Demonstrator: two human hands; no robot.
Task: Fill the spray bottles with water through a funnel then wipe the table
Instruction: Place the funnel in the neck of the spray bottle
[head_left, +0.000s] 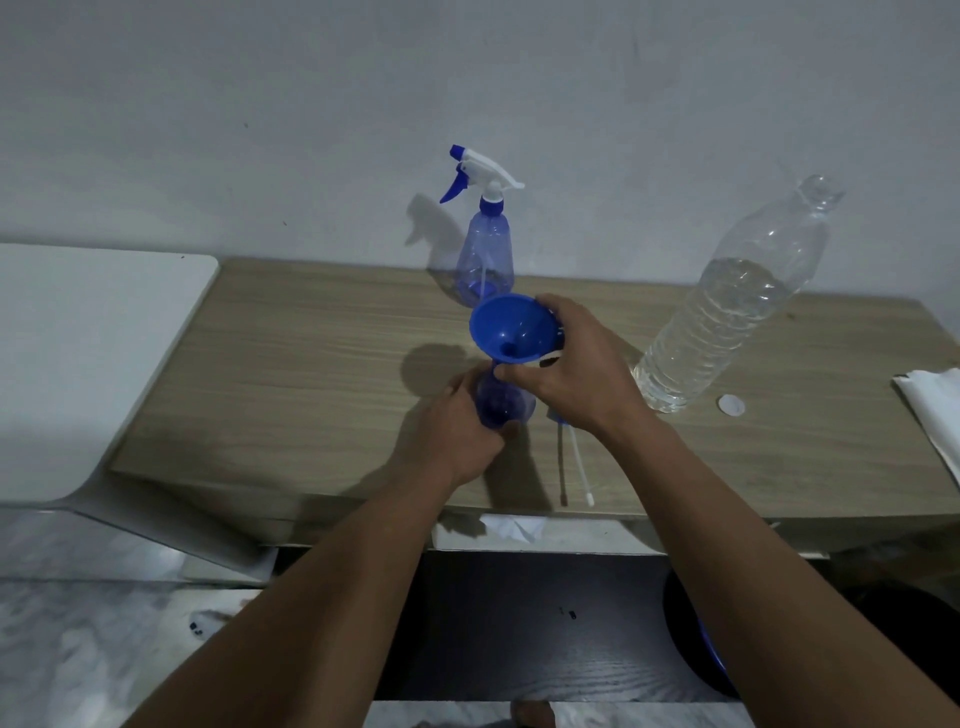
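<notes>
Your left hand (457, 431) wraps around an open blue spray bottle (501, 402) standing on the wooden table (311, 364), while your right hand (582, 374) pinches the blue funnel (511, 327) sitting in its neck. A second spray bottle (485, 254) stands behind it by the wall, and an uncapped water bottle (727, 306) stands to the right.

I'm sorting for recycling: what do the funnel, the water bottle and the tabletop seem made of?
Funnel: opaque blue plastic, smooth sheen.
Water bottle: thin clear plastic, ribbed, water showing through.
Tabletop: matte pale wood grain, likely laminate, possibly real wood.
</notes>
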